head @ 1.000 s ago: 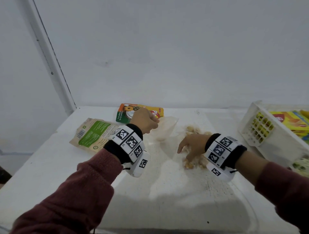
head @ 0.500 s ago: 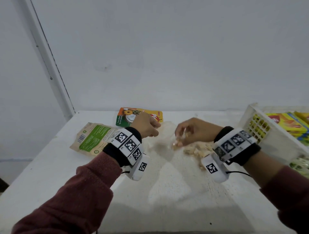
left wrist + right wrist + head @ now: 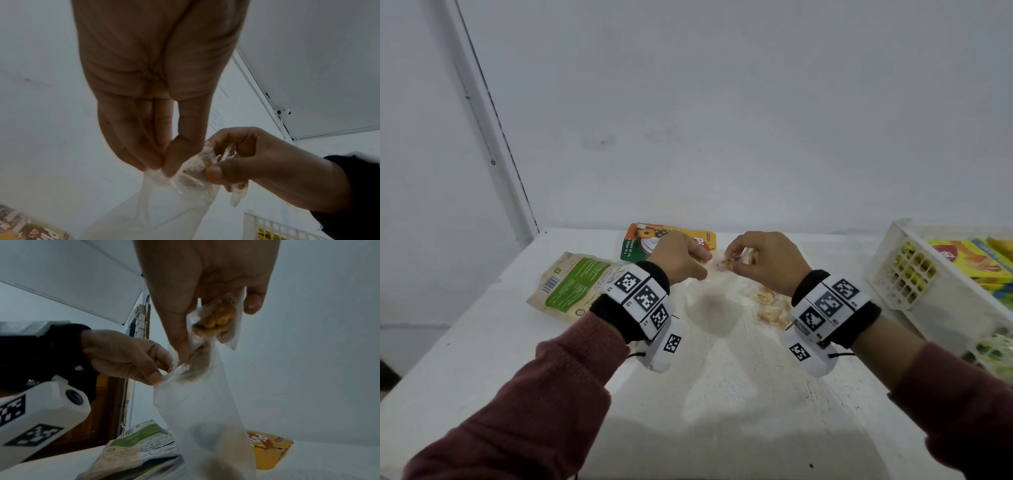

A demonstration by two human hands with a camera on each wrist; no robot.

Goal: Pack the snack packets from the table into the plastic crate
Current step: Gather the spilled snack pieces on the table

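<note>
While the left hand (image 3: 681,255) pinches one lip of a clear plastic bag (image 3: 203,410) between thumb and fingertips (image 3: 170,168), the right hand (image 3: 763,260) grips small clear snack packets (image 3: 216,319) of yellow pieces, fingers curled round them right at the bag's mouth.

- Key relation: the held packets sit at the bag's opening, just above it; the bag hangs long axis downward from the left pinch, toward the table (image 3: 722,394). The right hand is the one at the mouth — the drop, I judge, goes straight down.
- Bag contents: cannot tell; the film is cloudy.
- Loose small packets (image 3: 770,306): lying on the table just below the right wrist, nearer that hand.
- Green-and-beige pouch (image 3: 571,284): flat on the table, left of the left wrist.
- Orange-and-yellow pouch (image 3: 643,240): flat, behind the left hand, partly hidden.
- White plastic crate (image 3: 907,270): far right of the table, nearer the right hand, well apart from the bag — holds yellow packets (image 3: 962,257); more below, unclear.
- Progress, as judged: several items not yet in the crate.
</note>
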